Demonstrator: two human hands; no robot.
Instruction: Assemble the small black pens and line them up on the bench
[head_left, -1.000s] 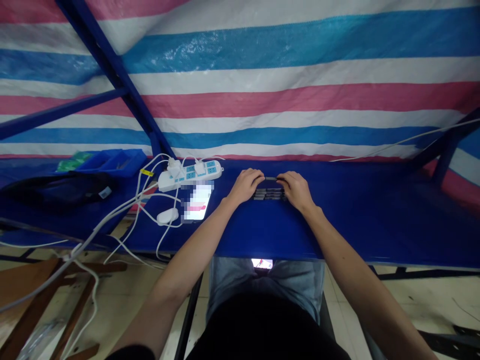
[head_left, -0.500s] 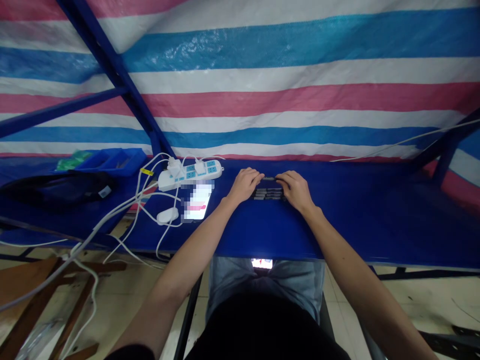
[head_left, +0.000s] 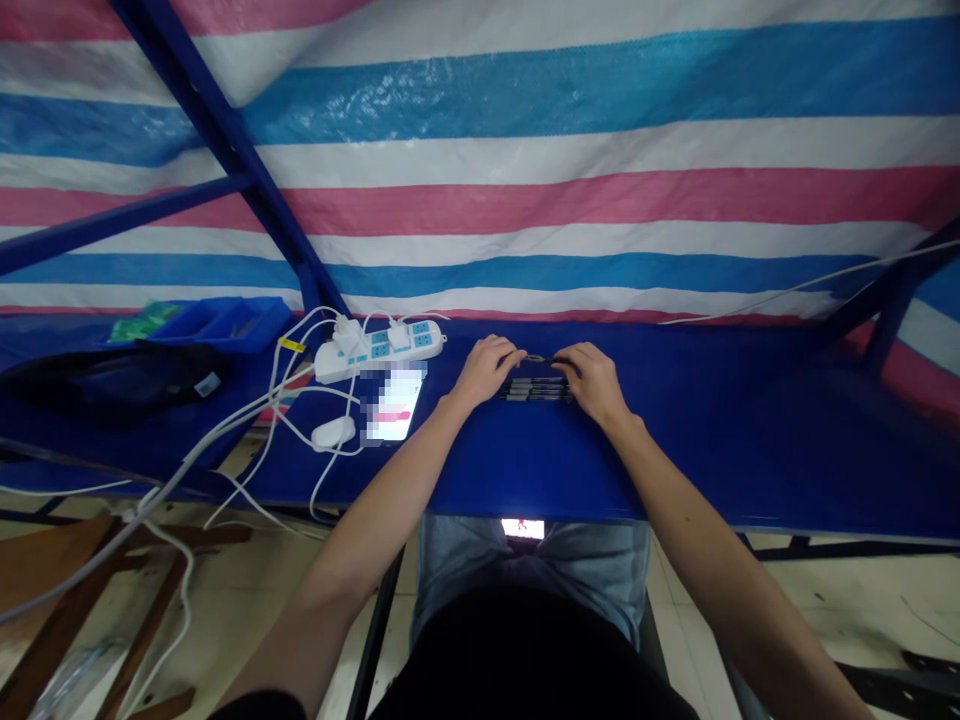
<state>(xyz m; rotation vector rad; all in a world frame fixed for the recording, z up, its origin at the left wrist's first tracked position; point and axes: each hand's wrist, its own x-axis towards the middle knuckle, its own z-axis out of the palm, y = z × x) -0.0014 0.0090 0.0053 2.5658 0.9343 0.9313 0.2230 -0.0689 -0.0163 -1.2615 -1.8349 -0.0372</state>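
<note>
Between my two hands a slim dark pen (head_left: 536,358) is held crosswise, just above the blue table (head_left: 525,460). My left hand (head_left: 489,368) pinches its left end, and my right hand (head_left: 590,378) pinches the right end. Closer to me, several similar dark pens (head_left: 536,389) with greyish sections lie side by side in a small stack. My fingers partly cover the ends of these pens.
Left of my hands lie a lit phone (head_left: 405,400), a white power strip (head_left: 382,347) with plugs, a white adapter (head_left: 334,432) and tangled cables. Farther left are a blue bin (head_left: 225,322) and a black bag (head_left: 112,375). Another lit screen (head_left: 523,528) is at my lap.
The held pen has turned slightly, and a lighter grey part of it now shows near my left fingers. Both hands stay in almost the same place.
</note>
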